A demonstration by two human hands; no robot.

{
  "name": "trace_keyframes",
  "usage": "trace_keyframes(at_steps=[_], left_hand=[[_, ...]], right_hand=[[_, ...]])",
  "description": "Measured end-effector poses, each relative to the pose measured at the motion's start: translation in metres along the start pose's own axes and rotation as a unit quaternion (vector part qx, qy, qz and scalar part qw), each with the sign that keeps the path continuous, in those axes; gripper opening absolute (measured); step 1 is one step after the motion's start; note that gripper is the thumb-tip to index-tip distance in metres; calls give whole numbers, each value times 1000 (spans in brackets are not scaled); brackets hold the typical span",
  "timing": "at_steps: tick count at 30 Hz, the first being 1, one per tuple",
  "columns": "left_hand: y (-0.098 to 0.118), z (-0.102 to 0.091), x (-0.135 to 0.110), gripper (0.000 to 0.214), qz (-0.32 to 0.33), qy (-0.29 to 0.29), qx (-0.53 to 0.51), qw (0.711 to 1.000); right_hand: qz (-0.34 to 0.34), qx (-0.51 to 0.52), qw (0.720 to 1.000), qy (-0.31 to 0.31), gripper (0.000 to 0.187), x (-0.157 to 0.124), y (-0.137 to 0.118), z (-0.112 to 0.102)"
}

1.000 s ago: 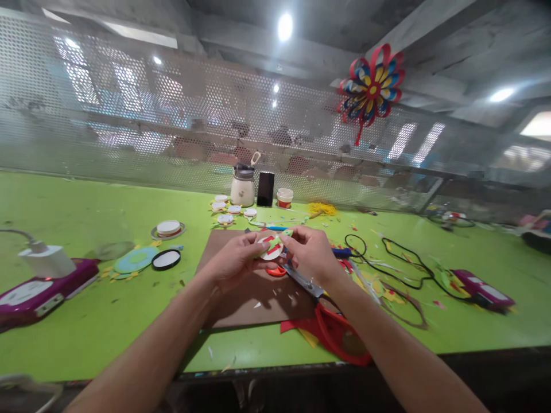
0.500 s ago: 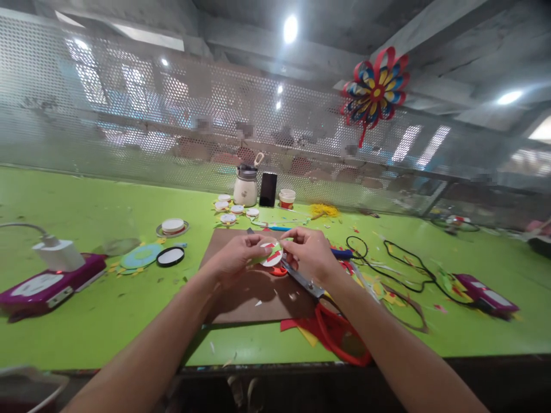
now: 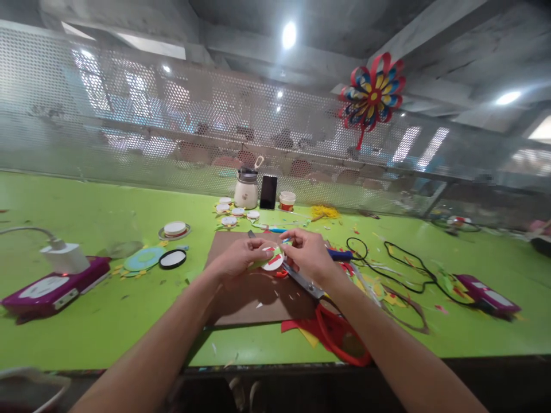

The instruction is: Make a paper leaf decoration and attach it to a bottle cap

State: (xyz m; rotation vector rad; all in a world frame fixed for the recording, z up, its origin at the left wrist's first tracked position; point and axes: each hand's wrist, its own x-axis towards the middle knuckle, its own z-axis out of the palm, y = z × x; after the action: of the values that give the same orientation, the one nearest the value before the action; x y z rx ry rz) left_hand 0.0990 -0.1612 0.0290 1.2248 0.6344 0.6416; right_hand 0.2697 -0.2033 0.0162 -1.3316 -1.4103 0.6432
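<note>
Over a brown mat (image 3: 258, 298) my two hands meet on a small white paper disc (image 3: 272, 261) with red and green strips on it. My left hand (image 3: 237, 261) pinches its left edge from below. My right hand (image 3: 307, 252) closes thumb and fingers on its upper right edge, at a green strip. Big scissors (image 3: 327, 312) with red handles lie under my right forearm, blade pointing to the mat.
The green table (image 3: 107, 321) holds paper scraps, round discs (image 3: 174, 228), a black-rimmed lid (image 3: 172, 259), a purple device with a white charger (image 3: 51, 281), black cords (image 3: 404, 264), another purple device (image 3: 486, 295), a white jar (image 3: 246, 192), a phone (image 3: 268, 191) and a cup (image 3: 286, 201). A perforated metal screen stands behind, with a paper flower (image 3: 372, 92) hung on it.
Both hands stay on the disc and have tilted it a little, with my right fingers shifting along its upper edge. The camera has drifted slightly.
</note>
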Motion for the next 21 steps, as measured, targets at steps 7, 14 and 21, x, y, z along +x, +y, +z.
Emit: trace_keyframes(at_steps=[7, 14, 21], left_hand=[[-2, 0, 0, 28, 2, -7, 15, 1000], [-3, 1, 0, 16, 69, 48, -17, 996], [-6, -5, 7, 21, 100, 108, -74, 986]], right_hand=[[2, -2, 1000, -23, 20, -1, -2, -2], [20, 46, 999, -12, 34, -7, -19, -8], [12, 78, 997, -11, 38, -11, -15, -7]])
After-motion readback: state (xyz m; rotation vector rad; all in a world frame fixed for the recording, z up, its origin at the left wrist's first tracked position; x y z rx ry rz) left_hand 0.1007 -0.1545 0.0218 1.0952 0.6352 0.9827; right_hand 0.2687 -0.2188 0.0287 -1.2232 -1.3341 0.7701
